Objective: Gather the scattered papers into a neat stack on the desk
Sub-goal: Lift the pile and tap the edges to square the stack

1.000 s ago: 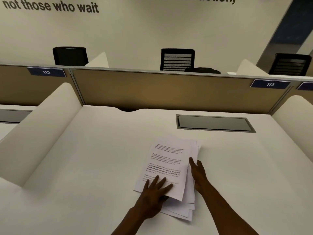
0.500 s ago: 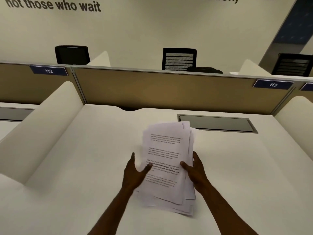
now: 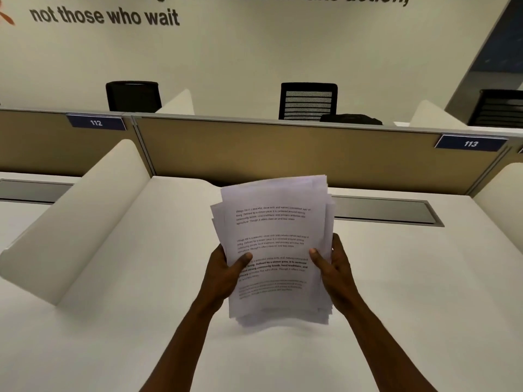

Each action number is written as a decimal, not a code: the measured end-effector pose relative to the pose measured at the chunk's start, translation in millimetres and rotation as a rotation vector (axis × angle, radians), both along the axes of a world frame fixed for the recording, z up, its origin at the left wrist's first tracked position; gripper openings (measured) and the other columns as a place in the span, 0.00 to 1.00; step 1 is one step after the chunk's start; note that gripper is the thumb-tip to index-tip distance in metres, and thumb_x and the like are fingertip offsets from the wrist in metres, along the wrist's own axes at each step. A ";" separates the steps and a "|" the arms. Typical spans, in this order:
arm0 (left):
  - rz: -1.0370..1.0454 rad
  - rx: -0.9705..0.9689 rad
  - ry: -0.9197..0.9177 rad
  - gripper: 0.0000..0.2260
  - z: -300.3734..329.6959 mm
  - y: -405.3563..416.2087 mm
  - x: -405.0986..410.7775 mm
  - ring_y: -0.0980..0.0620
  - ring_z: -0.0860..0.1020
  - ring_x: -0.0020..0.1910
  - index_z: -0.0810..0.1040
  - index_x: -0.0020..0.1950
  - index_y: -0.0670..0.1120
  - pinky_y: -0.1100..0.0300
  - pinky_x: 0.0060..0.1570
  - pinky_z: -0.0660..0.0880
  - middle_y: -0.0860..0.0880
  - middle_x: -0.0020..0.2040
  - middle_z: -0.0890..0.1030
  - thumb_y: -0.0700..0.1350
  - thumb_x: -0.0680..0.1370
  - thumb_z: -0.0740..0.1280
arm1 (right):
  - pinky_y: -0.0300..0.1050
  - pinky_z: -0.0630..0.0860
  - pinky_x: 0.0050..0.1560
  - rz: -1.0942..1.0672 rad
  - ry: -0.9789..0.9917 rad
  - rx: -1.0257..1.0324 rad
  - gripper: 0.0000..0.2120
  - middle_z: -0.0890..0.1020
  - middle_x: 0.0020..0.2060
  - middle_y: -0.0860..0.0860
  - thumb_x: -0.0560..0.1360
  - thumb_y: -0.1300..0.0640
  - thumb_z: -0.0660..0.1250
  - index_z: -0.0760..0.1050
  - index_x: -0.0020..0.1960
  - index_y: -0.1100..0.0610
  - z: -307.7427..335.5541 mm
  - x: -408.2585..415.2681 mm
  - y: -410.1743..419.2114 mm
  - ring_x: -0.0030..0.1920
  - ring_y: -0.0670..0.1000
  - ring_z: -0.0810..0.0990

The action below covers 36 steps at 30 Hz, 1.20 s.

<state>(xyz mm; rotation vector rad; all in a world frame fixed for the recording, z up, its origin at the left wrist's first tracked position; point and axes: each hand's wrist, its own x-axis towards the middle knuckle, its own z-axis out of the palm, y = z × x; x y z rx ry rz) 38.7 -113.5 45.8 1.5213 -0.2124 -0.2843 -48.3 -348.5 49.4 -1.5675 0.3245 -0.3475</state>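
A bundle of white printed papers [image 3: 273, 244] is held upright and tilted toward me above the white desk [image 3: 396, 292]. My left hand [image 3: 223, 274] grips its left edge, thumb across the front sheet. On the opposite edge my right hand [image 3: 335, 268] does the same. The sheets are roughly aligned, with several edges still fanned out at the top, the left side and the bottom. The lower edge of the bundle hangs just above the desk surface.
A grey cable flap [image 3: 385, 212] is set into the desk behind the papers. White curved dividers [image 3: 85, 222] stand on both sides, a tan partition [image 3: 283, 154] at the back. Black chairs [image 3: 308, 100] show beyond it.
The papers lay flat on the desk under both hands a second ago. Both hands have since lifted them off the surface and tipped them upright, gripping the two side edges.
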 end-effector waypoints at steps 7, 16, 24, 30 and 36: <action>0.048 -0.028 -0.074 0.10 -2.7 15.8 -16.1 0.49 0.85 0.51 0.80 0.57 0.52 0.60 0.43 0.83 0.51 0.53 0.86 0.42 0.76 0.71 | 0.61 0.81 0.56 -0.012 -0.040 0.166 0.21 0.81 0.61 0.50 0.79 0.57 0.65 0.69 0.71 0.46 -9.3 -7.1 14.8 0.59 0.56 0.82; 0.089 -0.049 -0.021 0.13 -22.1 15.3 -26.9 0.49 0.85 0.51 0.82 0.55 0.53 0.59 0.43 0.83 0.50 0.53 0.86 0.44 0.72 0.75 | 0.57 0.83 0.54 -0.018 0.001 0.086 0.26 0.83 0.58 0.47 0.72 0.52 0.76 0.73 0.67 0.45 -28.2 -15.3 15.7 0.58 0.53 0.83; -0.112 0.122 -0.040 0.19 -24.1 29.6 -26.0 0.50 0.84 0.53 0.82 0.56 0.59 0.53 0.47 0.84 0.52 0.53 0.86 0.51 0.66 0.80 | 0.55 0.84 0.51 0.017 -0.029 0.095 0.31 0.85 0.55 0.51 0.67 0.53 0.78 0.72 0.67 0.45 -26.7 -19.2 1.0 0.54 0.55 0.84; -0.036 0.111 -0.005 0.22 -17.4 22.0 -24.8 0.45 0.85 0.51 0.82 0.58 0.49 0.45 0.48 0.84 0.48 0.52 0.86 0.52 0.66 0.79 | 0.54 0.84 0.50 0.019 -0.006 0.092 0.21 0.86 0.54 0.51 0.68 0.58 0.79 0.79 0.59 0.49 -27.7 -13.9 4.0 0.53 0.55 0.85; -0.097 0.090 0.013 0.20 -15.4 26.5 -28.8 0.49 0.85 0.53 0.83 0.54 0.57 0.51 0.47 0.84 0.50 0.53 0.86 0.47 0.65 0.81 | 0.51 0.84 0.45 0.096 0.036 0.065 0.23 0.87 0.50 0.52 0.60 0.45 0.82 0.83 0.53 0.48 -23.3 -15.0 -0.4 0.49 0.57 0.86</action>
